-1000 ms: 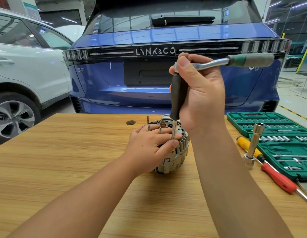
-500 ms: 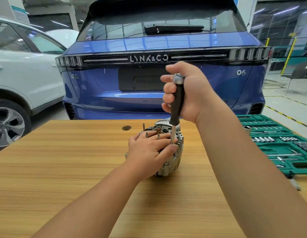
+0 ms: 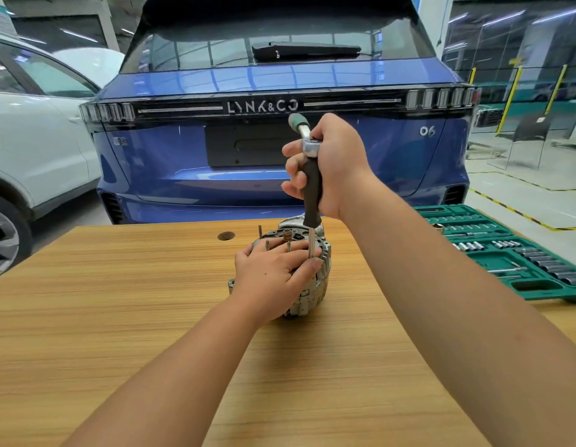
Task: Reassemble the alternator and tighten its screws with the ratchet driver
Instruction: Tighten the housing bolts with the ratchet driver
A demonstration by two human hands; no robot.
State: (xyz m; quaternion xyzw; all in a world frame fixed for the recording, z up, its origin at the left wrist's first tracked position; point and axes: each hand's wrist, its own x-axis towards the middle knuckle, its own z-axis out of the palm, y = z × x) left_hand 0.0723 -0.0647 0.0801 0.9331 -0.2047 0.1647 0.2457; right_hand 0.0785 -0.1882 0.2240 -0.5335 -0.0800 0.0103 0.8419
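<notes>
The green-handled steel ratchet driver (image 3: 311, 185), gripped upright in the right hand (image 3: 333, 166), has swung its handle from right to rear, another tightening stroke. The left hand (image 3: 273, 272) presses flat on the ribbed silver alternator (image 3: 315, 285) mid-table

"LYNK&CO" lettering across the blue car's tailgate (image 3: 262, 106), "06" badge (image 3: 427, 131) at its right

Bright overhead workshop light, sharp centre, wide-angle bending at edges.

Alternator (image 3: 312, 285) mid-table (image 3: 118, 317), socket case (image 3: 538, 290) right, car (image 3: 280, 156) behind
</notes>
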